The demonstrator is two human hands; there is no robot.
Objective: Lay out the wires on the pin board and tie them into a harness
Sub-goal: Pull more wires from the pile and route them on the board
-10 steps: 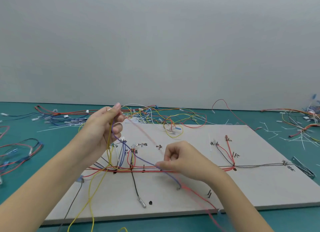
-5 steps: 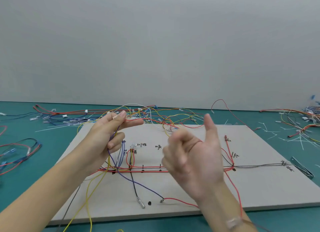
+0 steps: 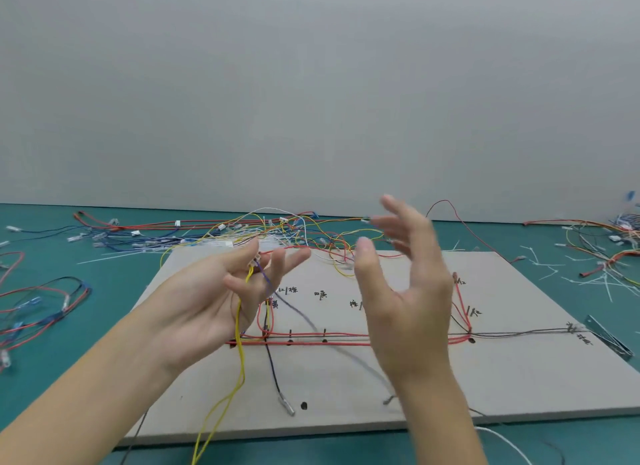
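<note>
Wires: thin yellow wire and purple wire pinched in left hand over flat grey pin board; right hand spread, grasping nothing.

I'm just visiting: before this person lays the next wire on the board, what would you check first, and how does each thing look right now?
1. Left hand has the yellow wires: ok; they hang from its fingers with a purple wire.
2. Right hand free: ok, open and raised, holding nothing.
3. Red wires seated along the pin board: ok.
4. Hanging wires clear of laid ones: not ok; they cross the red run.
5. Which pins come next: cannot tell.
</note>
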